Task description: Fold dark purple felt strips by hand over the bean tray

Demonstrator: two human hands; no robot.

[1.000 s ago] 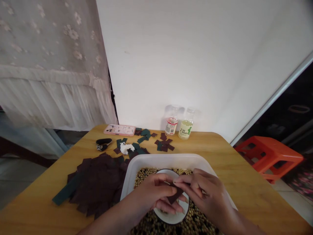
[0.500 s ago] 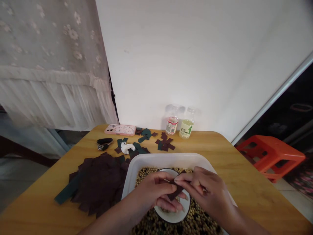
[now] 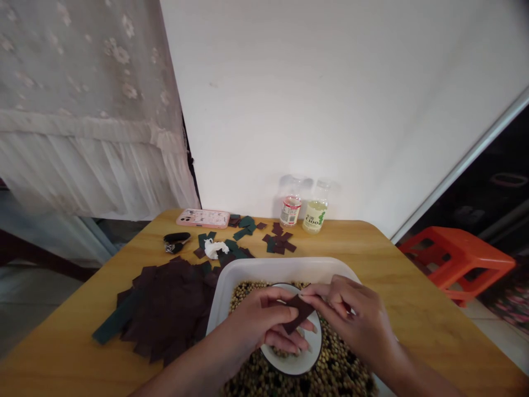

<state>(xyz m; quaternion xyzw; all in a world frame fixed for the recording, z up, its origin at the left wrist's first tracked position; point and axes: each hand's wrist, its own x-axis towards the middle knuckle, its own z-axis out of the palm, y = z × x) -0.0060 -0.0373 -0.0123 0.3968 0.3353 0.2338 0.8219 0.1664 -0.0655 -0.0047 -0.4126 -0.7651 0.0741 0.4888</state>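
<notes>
My left hand (image 3: 276,320) grips a small dark brown fabric piece (image 3: 300,313) between thumb and fingers. At the upper right edge of that piece, the thumb and forefinger of my right hand (image 3: 349,309) pinch it too. Both hands are above a white bowl (image 3: 289,368) with a dark rim, which has some small pale bits in it, partly hidden by my fingers. The bowl sits in a white plastic tub (image 3: 285,264) among many round tan and dark beads (image 3: 343,364).
A big heap of dark brown fabric pieces (image 3: 173,309) lies left of the tub. Behind are a pink phone (image 3: 203,218), a black pouch-like item (image 3: 177,241), crumpled tissue (image 3: 215,248) and two bottles (image 3: 290,210). An orange stool (image 3: 458,259) stands at the right.
The brown piece now shows more of its flat face between my hands. My right fingertips have shifted slightly to the right along its edge.
</notes>
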